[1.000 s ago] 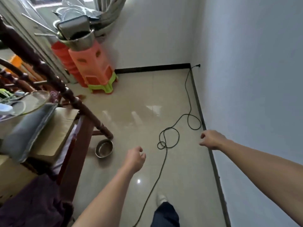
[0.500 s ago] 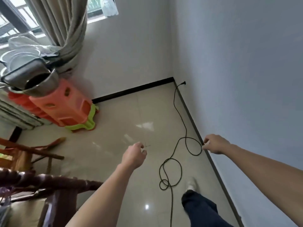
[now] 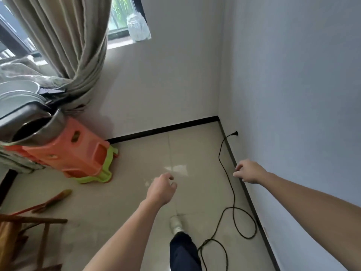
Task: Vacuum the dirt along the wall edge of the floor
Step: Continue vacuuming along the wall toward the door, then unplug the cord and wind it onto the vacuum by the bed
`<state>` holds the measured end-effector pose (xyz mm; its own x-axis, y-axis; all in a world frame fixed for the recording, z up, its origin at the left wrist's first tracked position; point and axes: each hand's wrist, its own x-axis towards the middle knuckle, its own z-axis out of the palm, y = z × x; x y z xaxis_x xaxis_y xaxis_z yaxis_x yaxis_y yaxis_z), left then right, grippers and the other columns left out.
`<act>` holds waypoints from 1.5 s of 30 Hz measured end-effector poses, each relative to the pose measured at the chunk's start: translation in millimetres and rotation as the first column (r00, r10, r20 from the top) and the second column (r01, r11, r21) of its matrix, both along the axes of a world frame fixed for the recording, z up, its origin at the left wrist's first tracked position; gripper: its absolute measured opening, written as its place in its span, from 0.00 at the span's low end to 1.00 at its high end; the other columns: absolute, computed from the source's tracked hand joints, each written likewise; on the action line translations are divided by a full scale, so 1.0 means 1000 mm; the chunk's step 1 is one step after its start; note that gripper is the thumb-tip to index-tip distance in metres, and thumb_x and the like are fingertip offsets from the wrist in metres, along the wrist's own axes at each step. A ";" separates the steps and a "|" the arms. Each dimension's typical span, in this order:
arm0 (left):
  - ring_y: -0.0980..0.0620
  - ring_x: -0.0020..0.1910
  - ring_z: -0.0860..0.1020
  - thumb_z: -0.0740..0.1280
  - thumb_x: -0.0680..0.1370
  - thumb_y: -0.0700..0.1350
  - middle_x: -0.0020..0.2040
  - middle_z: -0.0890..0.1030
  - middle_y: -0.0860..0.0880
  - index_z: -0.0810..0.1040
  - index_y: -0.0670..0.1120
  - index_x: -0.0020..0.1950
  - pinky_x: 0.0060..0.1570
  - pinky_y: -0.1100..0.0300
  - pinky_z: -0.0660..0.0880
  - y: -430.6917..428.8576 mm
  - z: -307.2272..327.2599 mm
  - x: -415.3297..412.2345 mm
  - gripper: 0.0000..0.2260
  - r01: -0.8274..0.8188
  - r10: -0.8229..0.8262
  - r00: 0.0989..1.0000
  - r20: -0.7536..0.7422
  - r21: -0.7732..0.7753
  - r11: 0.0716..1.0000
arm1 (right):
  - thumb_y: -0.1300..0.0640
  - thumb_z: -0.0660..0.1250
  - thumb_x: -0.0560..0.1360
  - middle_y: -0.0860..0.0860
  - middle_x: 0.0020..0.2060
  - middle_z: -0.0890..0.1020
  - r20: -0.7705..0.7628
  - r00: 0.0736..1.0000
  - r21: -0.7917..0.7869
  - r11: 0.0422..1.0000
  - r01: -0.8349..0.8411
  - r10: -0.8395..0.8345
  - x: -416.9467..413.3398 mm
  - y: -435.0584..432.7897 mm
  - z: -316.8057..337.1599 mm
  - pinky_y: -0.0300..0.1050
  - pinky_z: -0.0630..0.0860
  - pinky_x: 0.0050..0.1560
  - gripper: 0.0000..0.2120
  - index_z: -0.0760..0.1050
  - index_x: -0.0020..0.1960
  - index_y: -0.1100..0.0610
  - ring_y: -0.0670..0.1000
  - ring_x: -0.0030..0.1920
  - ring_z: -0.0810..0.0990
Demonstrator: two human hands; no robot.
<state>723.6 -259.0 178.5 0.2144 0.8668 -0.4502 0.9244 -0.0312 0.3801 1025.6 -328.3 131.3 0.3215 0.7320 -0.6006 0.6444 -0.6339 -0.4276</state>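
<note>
No vacuum cleaner is in view. A black power cord (image 3: 230,182) runs from a plug (image 3: 234,133) at the right wall down along the dark skirting (image 3: 244,186) and loops on the beige tiled floor (image 3: 195,153). My left hand (image 3: 161,189) hangs over the floor with loosely curled fingers and holds nothing. Close to the skirting and just right of the cord, my right hand (image 3: 248,172) also hovers with relaxed, slightly curled fingers and nothing in it. My foot in a white shoe (image 3: 175,224) stands between the hands.
Stacked orange and green plastic stools (image 3: 78,153) carrying metal pots (image 3: 29,118) stand at the left under a knotted curtain (image 3: 78,55). A wooden chair frame (image 3: 29,241) sits at the lower left, with an orange brush (image 3: 52,200) on the floor beside it.
The view has tilted up and moved toward the corner; the window and curtain now show. Both hands stay empty and have spread their fingers a little. My foot has stepped forward.
</note>
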 end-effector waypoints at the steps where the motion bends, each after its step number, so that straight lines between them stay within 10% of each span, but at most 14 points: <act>1: 0.42 0.54 0.78 0.64 0.78 0.48 0.53 0.82 0.43 0.76 0.46 0.62 0.54 0.53 0.75 0.024 -0.003 0.003 0.14 0.010 -0.010 1.000 -0.002 -0.002 1.000 | 0.51 0.71 0.75 0.52 0.47 0.81 -0.015 1.000 0.003 1.000 0.022 -0.022 0.003 0.020 -0.005 0.43 0.75 0.48 0.13 0.77 0.57 0.56 0.54 0.48 0.82; 5: 0.42 0.52 0.79 0.64 0.78 0.48 0.52 0.82 0.43 0.77 0.46 0.61 0.52 0.52 0.76 0.126 -0.021 0.019 0.13 0.080 -0.080 0.997 0.014 -0.025 0.996 | 0.54 0.71 0.75 0.56 0.52 0.83 -0.047 0.986 -0.025 0.987 0.156 -0.157 0.010 0.092 -0.031 0.46 0.77 0.52 0.14 0.78 0.58 0.60 0.57 0.49 0.83; 9: 0.44 0.53 0.78 0.63 0.78 0.49 0.53 0.82 0.45 0.76 0.46 0.61 0.52 0.52 0.77 0.227 -0.029 0.038 0.13 0.208 -0.210 0.977 -0.027 -0.044 0.977 | 0.59 0.70 0.76 0.58 0.40 0.78 -0.096 0.931 -0.075 0.935 0.346 -0.352 0.016 0.152 -0.049 0.43 0.70 0.34 0.16 0.78 0.58 0.69 0.57 0.38 0.79; 19: 0.44 0.50 0.78 0.62 0.78 0.48 0.51 0.81 0.45 0.75 0.46 0.60 0.51 0.52 0.77 0.389 -0.054 0.144 0.12 0.411 -0.420 0.906 -0.052 -0.129 0.903 | 0.60 0.66 0.78 0.59 0.38 0.75 -0.181 0.717 -0.126 0.739 0.662 -0.673 0.064 0.264 -0.090 0.42 0.65 0.30 0.04 0.75 0.45 0.60 0.56 0.37 0.77; 35: 0.41 0.48 0.79 0.63 0.77 0.47 0.44 0.82 0.43 0.77 0.47 0.59 0.50 0.50 0.77 0.532 -0.254 0.295 0.12 0.517 -0.558 0.830 -0.016 -0.353 0.779 | 0.59 0.67 0.78 0.57 0.33 0.81 -0.145 0.179 -0.315 0.217 0.924 -0.973 0.167 0.407 -0.317 0.36 0.70 0.23 0.05 0.78 0.48 0.62 0.53 0.28 0.80; 45: 0.45 0.49 0.80 0.63 0.78 0.47 0.49 0.82 0.43 0.76 0.46 0.58 0.54 0.51 0.76 0.577 -0.407 0.338 0.10 0.625 -0.690 0.723 0.034 -0.456 0.633 | 0.52 0.65 0.81 0.58 0.50 0.80 -0.135 -0.199 -0.232 -0.164 0.959 -0.971 0.214 0.428 -0.451 0.42 0.73 0.29 0.19 0.71 0.67 0.62 0.50 0.31 0.81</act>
<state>1061.9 317.5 -228.1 0.5646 0.2429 -0.7888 0.7607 -0.5239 0.3832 1240.0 99.3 -319.7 0.5163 -0.3266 -0.7917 -0.8226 -0.4463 -0.3524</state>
